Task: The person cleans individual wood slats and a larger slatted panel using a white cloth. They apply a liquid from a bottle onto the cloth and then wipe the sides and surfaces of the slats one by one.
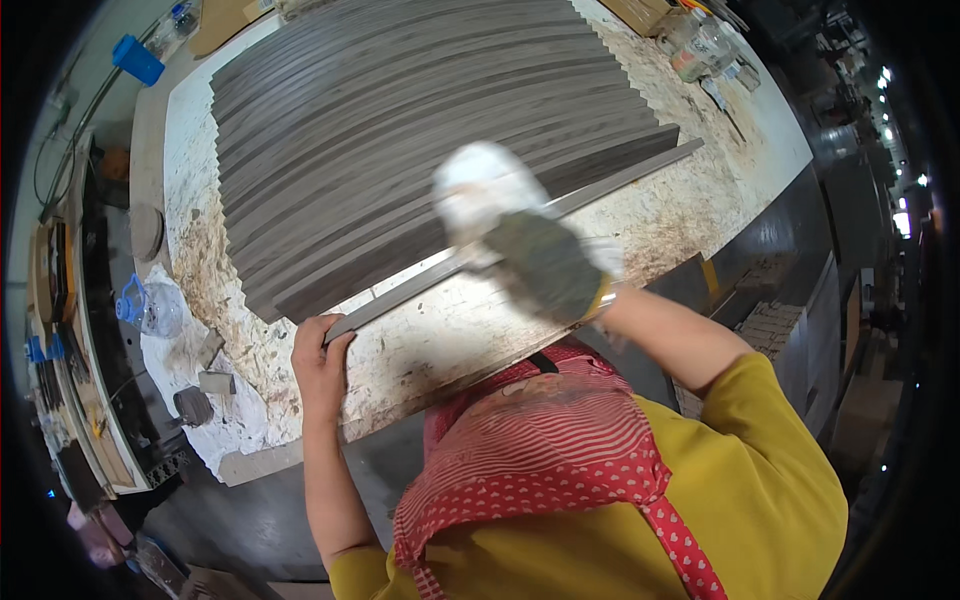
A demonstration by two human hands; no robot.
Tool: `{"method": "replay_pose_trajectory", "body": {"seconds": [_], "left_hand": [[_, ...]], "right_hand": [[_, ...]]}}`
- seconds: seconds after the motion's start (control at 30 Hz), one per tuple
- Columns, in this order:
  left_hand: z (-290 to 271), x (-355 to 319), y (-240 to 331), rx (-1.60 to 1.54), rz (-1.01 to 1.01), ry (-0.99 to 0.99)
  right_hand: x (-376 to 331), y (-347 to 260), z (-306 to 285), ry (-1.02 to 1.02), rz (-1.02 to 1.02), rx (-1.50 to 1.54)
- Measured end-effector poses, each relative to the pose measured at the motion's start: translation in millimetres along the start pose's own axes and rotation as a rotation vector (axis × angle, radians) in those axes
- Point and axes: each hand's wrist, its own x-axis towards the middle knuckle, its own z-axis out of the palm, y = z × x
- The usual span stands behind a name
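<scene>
A long, narrow grey-brown wood strip (pixel 400 297) lies slantwise along the near side of the white worktable (pixel 440 345). My bare left hand (pixel 321 357) grips its left end, thumb and fingers closed round it. My right hand (pixel 545 265), in a dark glove, is over the middle of the same strip and smeared by motion. From it a white wad of cloth (pixel 487 185) sticks out on the far side, also blurred; the fingers closed on it are partly hidden. Beyond lies a broad row of similar wood strips (pixel 430 130), side by side, with ragged ends.
A blue cup (pixel 138 60) stands at the far left. A clear plastic jug with a blue handle (pixel 158 305) and small blocks (pixel 216 382) lie at the left edge. Plastic bottles (pixel 700 50) stand at the far right. Stacked boards (pixel 770 335) are off the table's right side.
</scene>
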Motion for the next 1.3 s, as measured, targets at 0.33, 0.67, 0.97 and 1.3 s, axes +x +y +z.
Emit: {"method": "replay_pose_trajectory", "body": {"seconds": [0.33,0.67,0.97,1.3], "left_hand": [[-15,11,28,0.526,0.211,0.005],[-16,6,24,0.640,0.126,0.007],[-13,-2,3,0.496,0.192,0.098],[-21,3,-6,0.247,0.054,0.086]], "right_hand": [[-136,207,-136,0.500,1.026,0.058],[-150,245,-93,0.636,1.078,0.261],[-157,250,-107,0.604,1.091,0.526],[-77,137,-124,0.383,0.950,0.364]]}}
